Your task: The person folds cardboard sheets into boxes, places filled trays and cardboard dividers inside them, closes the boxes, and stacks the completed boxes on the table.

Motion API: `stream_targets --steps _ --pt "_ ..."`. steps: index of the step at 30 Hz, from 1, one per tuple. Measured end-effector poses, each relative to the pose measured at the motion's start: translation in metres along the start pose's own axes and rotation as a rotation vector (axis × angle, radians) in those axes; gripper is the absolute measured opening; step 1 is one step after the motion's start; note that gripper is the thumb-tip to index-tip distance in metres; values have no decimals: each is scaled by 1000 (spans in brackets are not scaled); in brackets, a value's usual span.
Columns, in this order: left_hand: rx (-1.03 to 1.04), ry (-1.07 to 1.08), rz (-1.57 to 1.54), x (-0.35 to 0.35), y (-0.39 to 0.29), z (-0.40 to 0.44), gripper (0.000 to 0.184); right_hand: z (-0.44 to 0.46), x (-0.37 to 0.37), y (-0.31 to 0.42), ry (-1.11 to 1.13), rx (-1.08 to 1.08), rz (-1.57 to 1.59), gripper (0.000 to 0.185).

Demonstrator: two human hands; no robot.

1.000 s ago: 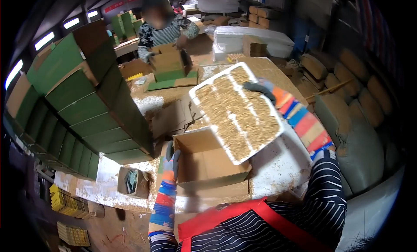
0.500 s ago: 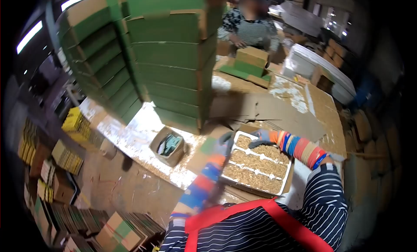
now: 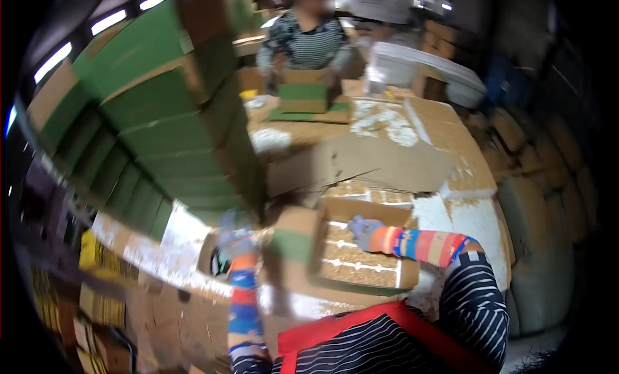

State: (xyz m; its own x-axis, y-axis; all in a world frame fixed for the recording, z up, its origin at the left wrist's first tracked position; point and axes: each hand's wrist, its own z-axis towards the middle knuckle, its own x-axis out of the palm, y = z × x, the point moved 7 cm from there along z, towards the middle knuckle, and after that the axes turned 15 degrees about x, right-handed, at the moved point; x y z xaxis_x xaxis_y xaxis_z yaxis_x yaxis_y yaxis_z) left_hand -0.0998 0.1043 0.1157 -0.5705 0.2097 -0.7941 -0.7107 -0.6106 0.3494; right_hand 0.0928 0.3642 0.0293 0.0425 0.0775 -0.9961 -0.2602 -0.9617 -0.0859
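An open cardboard box (image 3: 410, 273) with green panels stands in front of me. Inside it lies a white-framed tray of brown husk-like filling (image 3: 361, 274), crossed by white dividers. My right hand (image 3: 365, 233), in a grey-blue glove, rests on the filling near the upper left of the tray. Its fingers look stretched out, with nothing seen in them. To the left, my left hand (image 3: 235, 240) is over the edge of a small carton (image 3: 207, 253) with dark packets inside. Motion smears its fingers, so any grip is hidden.
Tall stacked green cartons (image 3: 174, 123) rise at the left. A flat cardboard sheet (image 3: 387, 161) lies beyond the box. Across the table, a co-worker (image 3: 309, 45) stands behind a green-and-brown carton (image 3: 303, 97). A white foam container (image 3: 425, 71) sits at the back right.
My left hand has left the tray's edge and moved left to the small carton. The tray now sits deeper, inside the box walls. My right hand stays on the filling. The view has turned.
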Motion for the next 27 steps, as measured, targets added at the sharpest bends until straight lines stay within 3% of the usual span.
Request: stream_targets --steps 1,2,4,5,7,9,11,14,15,16,18,20,21,22,23,24,25,26,27 --pt "-261 -56 -261 3 40 -9 32 -1 -58 11 390 122 175 52" --pt "-525 -180 -501 5 77 -23 34 -1 -70 14 418 77 146 49" --pt "-451 145 -246 47 100 -41 29 12 -119 19 364 -127 251 34" --pt "-408 292 -138 71 105 -51 31 21 -175 11 176 -5 364 36" --pt "-394 521 -126 82 97 -59 31 64 -202 -35 -49 168 737 44" --pt "-461 580 -314 95 96 -64 29 131 -172 -74 -184 237 362 58" --pt "-487 545 -272 86 92 -57 25 176 -114 -102 -124 304 113 69" --pt "-585 358 -429 65 92 -55 20 217 25 -125 189 266 28 81" --pt "-623 260 -432 68 101 -65 17 182 -13 -108 -82 187 -105 67" --pt "-666 164 -446 71 106 -78 16 168 -3 -108 -44 148 -121 65" --pt "-1031 16 -951 73 107 -81 13 141 1 -127 13 88 -180 60" --pt "-894 -539 -1284 50 99 -57 7 105 1 -152 175 129 -61 54" --pt "-692 -532 -1124 -5 73 -16 6 96 8 -170 36 97 -71 50" --pt "-497 -514 -960 -80 31 30 5 91 31 -193 -97 61 -78 46" --pt "-518 -397 -1233 -111 -9 53 7 82 37 -203 -225 19 -83 43" --pt "-199 -457 -1570 -122 -58 71 14 64 -14 -202 -280 222 37 37" --pt "379 -84 -1098 -163 -100 94 24 39 -88 -186 -328 428 160 32" --pt "601 67 -1029 -176 -136 100 38 19 -132 -156 -427 301 353 30" --pt "540 100 -1090 -169 -135 96 38 2 -172 -131 -528 171 549 28"
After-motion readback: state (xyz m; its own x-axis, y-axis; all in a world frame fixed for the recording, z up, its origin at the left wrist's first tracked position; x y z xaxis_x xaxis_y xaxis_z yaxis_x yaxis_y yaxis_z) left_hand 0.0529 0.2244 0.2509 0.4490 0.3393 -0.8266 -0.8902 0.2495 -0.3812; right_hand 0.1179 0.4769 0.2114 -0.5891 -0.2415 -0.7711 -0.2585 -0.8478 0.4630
